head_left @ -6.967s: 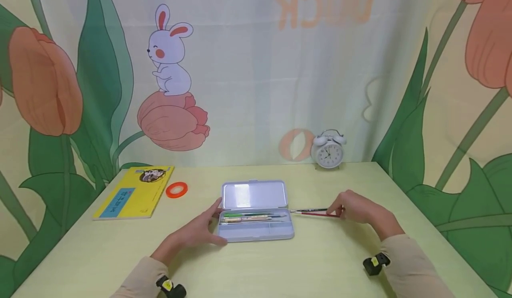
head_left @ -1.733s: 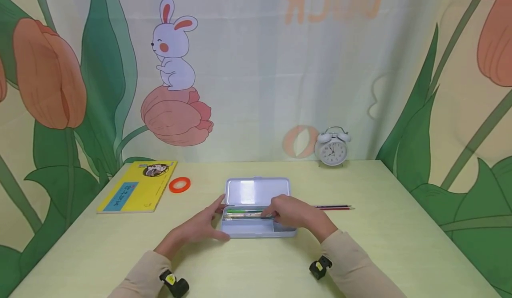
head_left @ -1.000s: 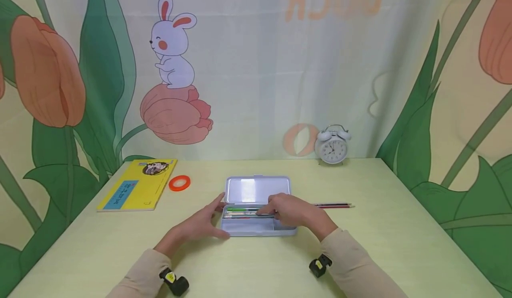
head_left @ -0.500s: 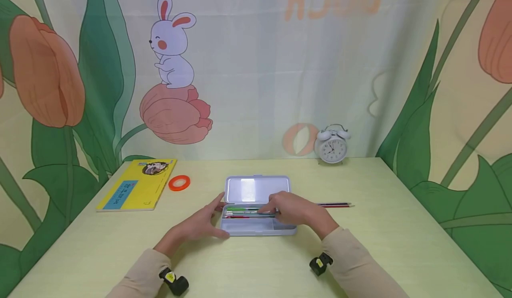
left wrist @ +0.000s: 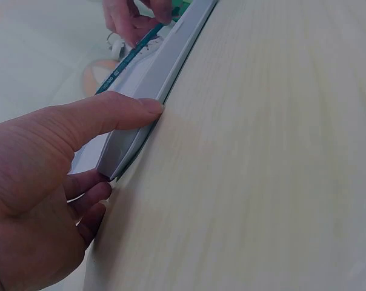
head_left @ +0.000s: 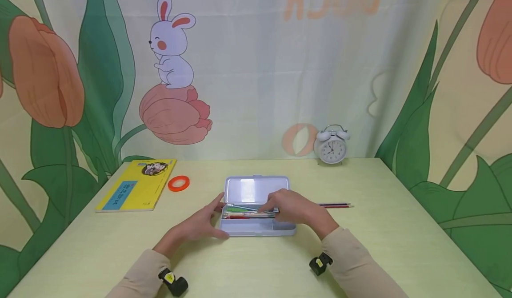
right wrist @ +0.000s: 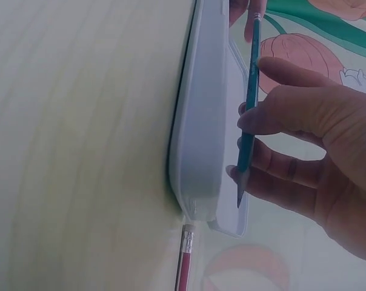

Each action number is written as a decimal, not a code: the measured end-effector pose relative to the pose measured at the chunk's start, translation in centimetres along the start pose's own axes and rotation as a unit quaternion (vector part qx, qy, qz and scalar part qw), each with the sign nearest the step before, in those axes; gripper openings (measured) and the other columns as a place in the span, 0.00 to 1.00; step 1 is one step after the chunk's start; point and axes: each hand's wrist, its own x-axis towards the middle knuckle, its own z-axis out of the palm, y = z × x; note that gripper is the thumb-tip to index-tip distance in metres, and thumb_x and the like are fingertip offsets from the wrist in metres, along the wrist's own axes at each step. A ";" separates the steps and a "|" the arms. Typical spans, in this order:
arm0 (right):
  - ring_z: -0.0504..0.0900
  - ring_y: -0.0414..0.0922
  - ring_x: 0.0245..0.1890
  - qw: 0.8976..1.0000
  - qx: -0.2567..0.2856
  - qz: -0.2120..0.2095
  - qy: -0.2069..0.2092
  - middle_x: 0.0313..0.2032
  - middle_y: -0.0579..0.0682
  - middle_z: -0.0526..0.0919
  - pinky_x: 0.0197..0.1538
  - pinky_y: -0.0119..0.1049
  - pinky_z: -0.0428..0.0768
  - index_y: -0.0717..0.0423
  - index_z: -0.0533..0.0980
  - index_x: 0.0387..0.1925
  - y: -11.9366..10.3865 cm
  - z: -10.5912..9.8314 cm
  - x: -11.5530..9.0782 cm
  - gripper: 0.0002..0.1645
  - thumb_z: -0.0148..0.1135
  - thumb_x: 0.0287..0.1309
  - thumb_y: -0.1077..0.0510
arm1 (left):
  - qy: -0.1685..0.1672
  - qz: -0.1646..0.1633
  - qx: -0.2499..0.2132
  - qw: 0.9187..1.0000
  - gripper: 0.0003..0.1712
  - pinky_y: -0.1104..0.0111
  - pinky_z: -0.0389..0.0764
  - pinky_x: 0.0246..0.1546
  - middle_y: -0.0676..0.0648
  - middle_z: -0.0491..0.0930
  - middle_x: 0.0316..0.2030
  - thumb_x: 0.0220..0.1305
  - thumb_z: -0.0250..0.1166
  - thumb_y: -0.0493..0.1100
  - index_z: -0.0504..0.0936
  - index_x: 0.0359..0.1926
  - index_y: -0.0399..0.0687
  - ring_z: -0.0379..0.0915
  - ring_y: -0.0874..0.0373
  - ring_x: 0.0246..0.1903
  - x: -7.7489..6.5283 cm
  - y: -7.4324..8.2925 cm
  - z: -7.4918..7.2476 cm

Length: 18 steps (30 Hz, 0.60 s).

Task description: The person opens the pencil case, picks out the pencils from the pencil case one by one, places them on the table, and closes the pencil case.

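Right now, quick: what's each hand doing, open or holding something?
Left hand: holding one end of the open pencil case.
Right hand: closed, pinching a teal pencil.

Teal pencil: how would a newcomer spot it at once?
On the table sits an open pale pencil case. The right hand holds the teal pencil over it. It's the only pencil held; the red and dark pencils lie beside the case.

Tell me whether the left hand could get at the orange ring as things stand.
Probably yes: nothing visible stands between the left hand and the orange ring. That hand has its grip on the pencil case, though, so would likely need to let go first.
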 end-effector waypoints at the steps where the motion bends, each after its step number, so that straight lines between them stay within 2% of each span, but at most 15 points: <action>1: 0.73 0.39 0.29 1.000 -0.005 -0.002 0.001 0.34 0.45 0.83 0.32 0.29 0.74 0.47 0.86 0.52 0.0 0.0 0.0 0.30 0.66 0.50 0.75 | 0.000 0.000 0.002 1.000 0.68 0.44 0.58 0.69 0.45 0.67 0.66 0.48 0.81 0.45 0.44 0.80 0.56 0.58 0.45 0.67 0.0 0.0 0.0; 6: 0.73 0.39 0.30 1.000 -0.026 0.013 0.000 0.32 0.43 0.82 0.33 0.29 0.75 0.47 0.84 0.56 0.0 0.1 0.1 0.32 0.66 0.49 0.74 | 0.000 -0.001 0.004 1.000 0.69 0.44 0.56 0.70 0.45 0.67 0.65 0.48 0.82 0.45 0.43 0.81 0.56 0.57 0.46 0.68 0.0 -0.1 0.0; 10: 0.72 0.40 0.30 0.999 -0.037 0.036 -0.005 0.33 0.43 0.81 0.33 0.30 0.73 0.49 0.84 0.55 -0.1 0.1 0.0 0.30 0.67 0.51 0.73 | -0.001 -0.002 0.005 1.000 0.69 0.45 0.56 0.70 0.46 0.67 0.65 0.48 0.82 0.45 0.44 0.81 0.57 0.57 0.47 0.67 0.0 -0.2 0.0; 18: 0.73 0.40 0.30 0.998 -0.040 0.048 0.001 0.35 0.44 0.83 0.33 0.30 0.74 0.50 0.84 0.54 0.0 0.0 0.0 0.29 0.66 0.50 0.73 | -0.001 -0.001 0.005 1.000 0.69 0.44 0.55 0.71 0.45 0.66 0.66 0.48 0.82 0.45 0.44 0.81 0.57 0.56 0.47 0.68 0.0 -0.2 0.0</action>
